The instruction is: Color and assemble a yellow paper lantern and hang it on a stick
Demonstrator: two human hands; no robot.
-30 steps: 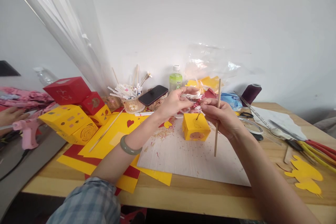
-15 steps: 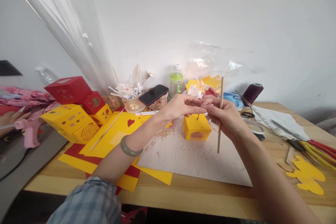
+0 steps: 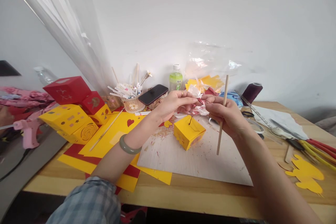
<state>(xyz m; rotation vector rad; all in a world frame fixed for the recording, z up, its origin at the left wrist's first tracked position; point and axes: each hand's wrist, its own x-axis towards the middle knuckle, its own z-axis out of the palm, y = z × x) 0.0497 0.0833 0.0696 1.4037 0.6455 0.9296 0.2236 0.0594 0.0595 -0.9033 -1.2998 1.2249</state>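
Observation:
A yellow paper box (image 3: pixel 187 134) is turned at an angle below my hands, with a dark thread (image 3: pixel 191 119) coming up from its top. My left hand (image 3: pixel 175 105) has its fingertips pinched together on the thread above the box. Close beside it on the right, my right hand (image 3: pixel 229 114) grips a thin wooden stick (image 3: pixel 219 140), nearly upright, and its thumb and forefinger also pinch at the thread. The exact hold at the fingertips is too small to make out. I cannot tell whether the box touches the white board (image 3: pixel 199 166).
Red box (image 3: pixel 67 89) and yellow box (image 3: pixel 65 119) stacks stand left, near a pink glue gun (image 3: pixel 28 133) and another person's hand. Yellow paper sheets (image 3: pixel 105 143) lie before them. A phone (image 3: pixel 153 94) and bottle (image 3: pixel 175 78) stand behind; scissors (image 3: pixel 287 129) and purple thread spool (image 3: pixel 252 94) lie right.
The yellow box has swung left and turned, showing a corner toward me. My hands have drawn slightly apart, and the stick's top has tilted right.

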